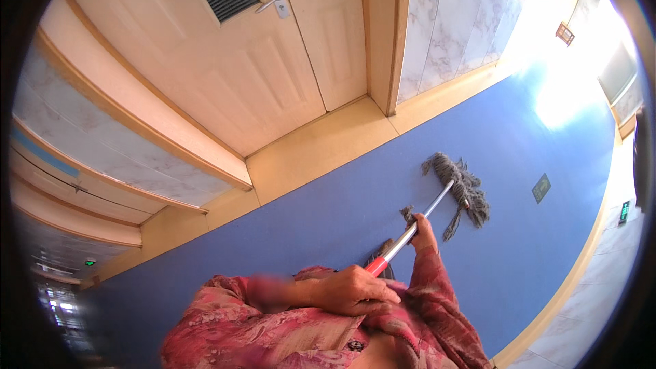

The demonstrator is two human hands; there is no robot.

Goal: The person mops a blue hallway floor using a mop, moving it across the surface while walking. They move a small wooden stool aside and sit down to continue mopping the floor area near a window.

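A string mop with a grey yarn head point(458, 184) lies spread on the blue floor ahead of me. Its metal pole point(438, 202) slants back towards my chest and ends in a red grip point(376, 266). My left hand point(353, 291) is closed around the top end by the red grip, close to my patterned red shirt. Further down, my right hand point(423, 233) grips the metal pole. A small grey tuft point(407, 213) shows beside the right hand; what it belongs to is unclear. Part of a shoe point(385, 247) is visible under the pole.
Blue corridor floor point(328, 215) runs between tan skirting borders. At upper left stands a pale panelled door point(246, 61) with a metal lever handle point(277, 1). Marbled wall panels point(446, 20) flank it. A dark floor marker point(541, 188) lies right of the mop; bright glare covers the far end.
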